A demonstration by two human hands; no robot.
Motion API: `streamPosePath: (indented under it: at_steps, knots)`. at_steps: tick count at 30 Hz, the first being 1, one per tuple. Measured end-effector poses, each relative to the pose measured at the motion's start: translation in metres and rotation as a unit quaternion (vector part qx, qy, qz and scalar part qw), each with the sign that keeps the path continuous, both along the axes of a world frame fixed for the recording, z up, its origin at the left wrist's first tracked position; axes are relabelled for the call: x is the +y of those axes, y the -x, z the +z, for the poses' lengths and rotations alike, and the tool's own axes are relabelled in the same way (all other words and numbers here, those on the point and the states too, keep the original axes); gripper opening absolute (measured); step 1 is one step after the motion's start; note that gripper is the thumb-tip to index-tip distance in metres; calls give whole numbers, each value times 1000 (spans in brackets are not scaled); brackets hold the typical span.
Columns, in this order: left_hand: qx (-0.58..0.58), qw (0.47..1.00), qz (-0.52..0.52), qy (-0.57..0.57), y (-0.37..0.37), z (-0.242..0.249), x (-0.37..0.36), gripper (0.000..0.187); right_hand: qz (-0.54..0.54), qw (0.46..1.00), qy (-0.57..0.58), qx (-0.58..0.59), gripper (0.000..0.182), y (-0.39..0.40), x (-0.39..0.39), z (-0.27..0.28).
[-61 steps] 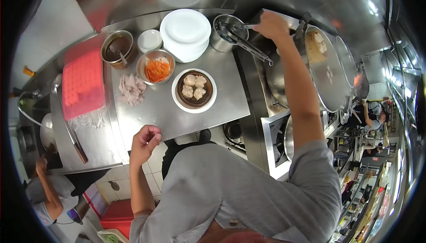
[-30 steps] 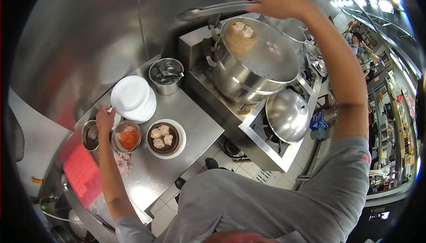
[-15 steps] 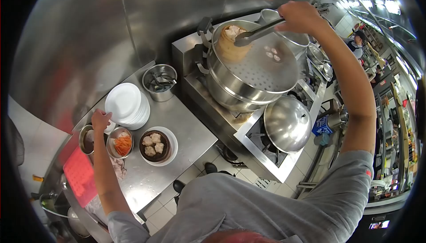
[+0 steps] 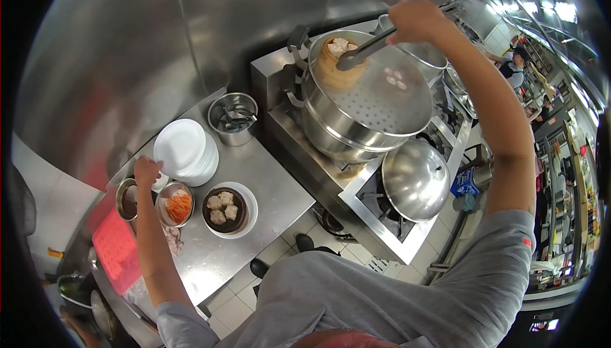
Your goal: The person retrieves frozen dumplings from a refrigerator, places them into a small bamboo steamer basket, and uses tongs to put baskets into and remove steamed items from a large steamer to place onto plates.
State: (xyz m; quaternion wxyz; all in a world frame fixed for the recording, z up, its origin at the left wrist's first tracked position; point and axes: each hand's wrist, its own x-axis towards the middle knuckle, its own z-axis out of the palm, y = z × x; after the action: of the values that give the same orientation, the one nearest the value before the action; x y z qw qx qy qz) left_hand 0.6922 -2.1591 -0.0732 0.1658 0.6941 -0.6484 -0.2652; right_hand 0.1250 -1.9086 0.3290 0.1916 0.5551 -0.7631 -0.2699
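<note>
In my right hand (image 4: 417, 22) are metal tongs (image 4: 375, 46), their tips against a bamboo steamer (image 4: 336, 71) stacked inside the large steaming pot (image 4: 347, 138). Pale dumplings show in the top of that steamer. A few pale pieces (image 4: 395, 79) lie on the pot's perforated tray. On the left, my left hand (image 4: 147, 173) is closed at the edge of a small white dish (image 4: 160, 183), beside the stack of white plates (image 4: 181, 147). Near it are a bowl of shredded carrot (image 4: 179, 207) and a dark steamer of dumplings (image 4: 223, 210) on a white plate (image 4: 252, 211).
A domed lid (image 4: 415, 181) rests on the stove. A metal container of utensils (image 4: 233, 119) stands by the wall. At the left lies a red tray (image 4: 116, 252), with a metal bowl (image 4: 126, 200) above it. A co-worker (image 4: 513, 68) stands far right.
The tongs and my right hand have shifted slightly left, and more of the dumplings in the bamboo steamer shows. My left hand stays by the small dish.
</note>
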Motion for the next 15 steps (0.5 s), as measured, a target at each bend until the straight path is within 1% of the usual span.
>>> streamPosePath:
  at_steps: [2, 5, 8, 11, 14, 15]
  knots:
    - [13, 1000, 10, -3, -2, -2, 1, 36, 50, 998, 34, -22, 45, 7, -4, -15]
    - [44, 999, 11, -21, -6, -6, -3, 30, 24, 999, 29, -34, 44, 4, -4, -9]
    - [116, 992, 23, -46, -10, -11, -4, 26, 22, 998, 54, -32, 44, 1, 11, 4]
    - [137, 989, 21, -49, -11, -15, -8, 24, 11, 998, 55, 4, 45, 7, 35, 27]
    - [162, 985, 31, -41, -7, -13, -4, 25, 61, 990, 127, 21, 42, 22, 78, 43]
    - [176, 982, 32, -51, -8, -13, -5, 23, 40, 993, 111, 28, 41, 20, 90, 50]
